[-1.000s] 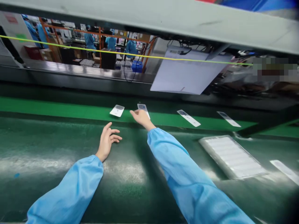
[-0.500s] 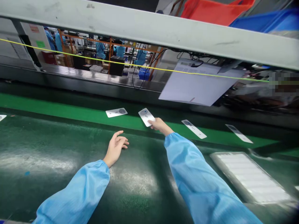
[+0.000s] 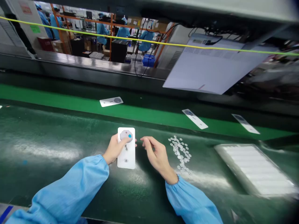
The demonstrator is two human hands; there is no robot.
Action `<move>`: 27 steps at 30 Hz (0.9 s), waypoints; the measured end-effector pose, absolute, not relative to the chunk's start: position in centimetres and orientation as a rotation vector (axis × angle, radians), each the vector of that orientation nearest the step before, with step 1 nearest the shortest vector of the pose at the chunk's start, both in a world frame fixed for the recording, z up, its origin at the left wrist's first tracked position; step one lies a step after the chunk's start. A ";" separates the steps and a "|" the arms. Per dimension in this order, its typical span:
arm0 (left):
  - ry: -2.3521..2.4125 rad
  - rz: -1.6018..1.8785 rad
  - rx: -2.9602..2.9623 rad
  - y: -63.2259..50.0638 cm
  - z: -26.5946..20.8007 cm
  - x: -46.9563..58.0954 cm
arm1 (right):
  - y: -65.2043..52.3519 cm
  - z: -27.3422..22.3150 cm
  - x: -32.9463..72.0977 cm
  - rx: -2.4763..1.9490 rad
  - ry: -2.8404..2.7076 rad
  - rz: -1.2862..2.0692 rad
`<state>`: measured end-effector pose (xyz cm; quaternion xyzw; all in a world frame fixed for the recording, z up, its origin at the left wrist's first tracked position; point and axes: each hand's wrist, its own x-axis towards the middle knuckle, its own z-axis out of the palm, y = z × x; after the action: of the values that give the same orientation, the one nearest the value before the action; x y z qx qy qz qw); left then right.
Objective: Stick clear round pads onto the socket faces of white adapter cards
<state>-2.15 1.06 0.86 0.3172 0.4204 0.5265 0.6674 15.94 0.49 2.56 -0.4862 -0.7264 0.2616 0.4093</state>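
Note:
My left hand (image 3: 116, 148) grips a white phone back cover (image 3: 130, 155) upright by its left edge. The thumb lies across its front and fingertips show past the right edge. The cover has a round grey camera area near the top with a small blue dot on it, and dark marks below. Just to the right, my right hand (image 3: 156, 153) is raised apart from the cover, index finger stretched out and thumb separate, with nothing visible in it. Small clear round pieces (image 3: 181, 152) lie scattered on the green table (image 3: 70, 137), right of that hand.
Beyond the table runs a bright green belt (image 3: 149, 112) carrying another white cover (image 3: 111, 101) at left and two more at right. A tray of white strips (image 3: 257, 171) lies at right. A white panel (image 3: 210, 68) hangs over the belt, and a yellow cord (image 3: 130, 38) crosses in front.
The cover my right hand held over the belt is now in my left hand, nearer me. My right hand has let go and drawn back. The scattered clear pieces have come into sight.

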 end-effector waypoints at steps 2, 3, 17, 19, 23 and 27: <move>0.975 1.138 0.787 0.8 1.1 -2.1 | 0.4 2.4 15.8 -1.140 -1.858 0.553; 0.984 1.123 0.819 0.6 1.2 -2.1 | 0.2 2.3 15.6 -1.093 -1.890 0.520; 1.184 1.124 1.227 -0.1 1.4 -1.6 | 0.0 0.9 15.8 -0.984 -2.074 -0.045; 1.159 1.108 1.245 -0.1 1.2 -1.7 | 0.0 0.9 15.8 -1.000 -2.072 -0.029; 1.100 1.066 1.289 -0.2 0.7 -1.9 | -0.1 1.0 15.6 -1.028 -2.041 0.073; 1.089 1.076 1.284 -0.3 0.7 -2.0 | -0.1 1.2 15.0 -1.082 -1.960 0.328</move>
<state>-2.03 -0.28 0.67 0.5403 0.4582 0.4531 0.5412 15.01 -0.14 1.18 -0.4328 -0.7838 0.1311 0.4256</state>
